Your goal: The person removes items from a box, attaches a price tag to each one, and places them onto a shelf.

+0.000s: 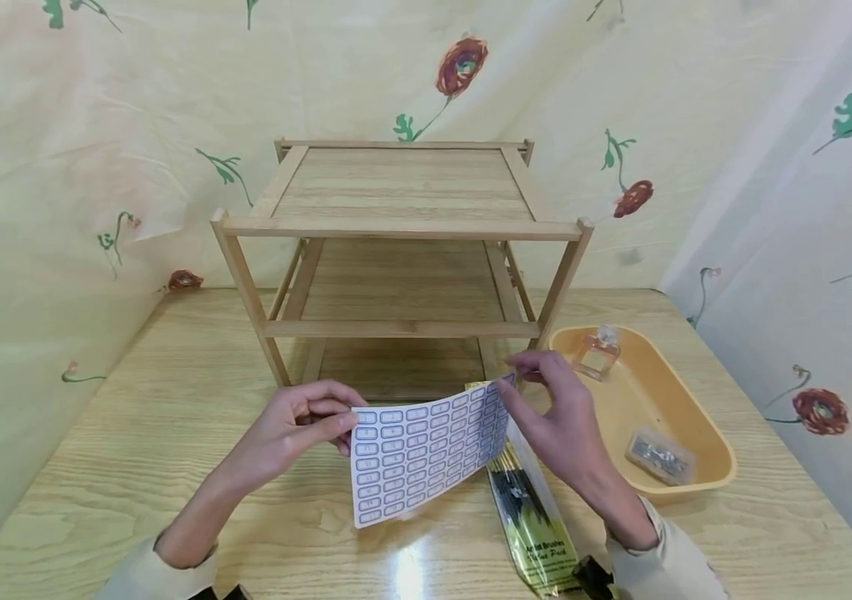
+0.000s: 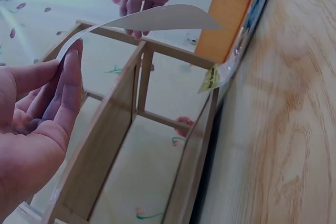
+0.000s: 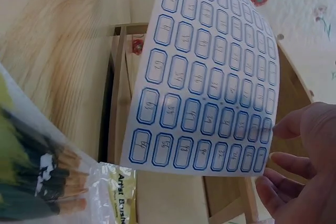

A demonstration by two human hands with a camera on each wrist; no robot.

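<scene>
A white sheet [image 1: 426,450] printed with rows of blue-framed labels is held up above the table in front of the wooden rack. The left hand [image 1: 306,425] pinches its left edge near the top corner between thumb and fingers; the left wrist view shows that hand [image 2: 47,98] and the curved blank back of the sheet [image 2: 157,18]. At the upper right corner, the right hand [image 1: 557,417] pinches the sheet. Handwritten numbers fill the labels on the sheet [image 3: 199,77] in the right wrist view, with the right hand [image 3: 304,161] at its lower right corner.
Behind the sheet stands a three-tier wooden rack [image 1: 403,227]. A packet of artist brushes [image 1: 538,533] lies under and beside the right forearm. To the right, a yellow tray [image 1: 719,450] contains a perfume bottle [image 1: 597,354] and a small clear box [image 1: 660,456].
</scene>
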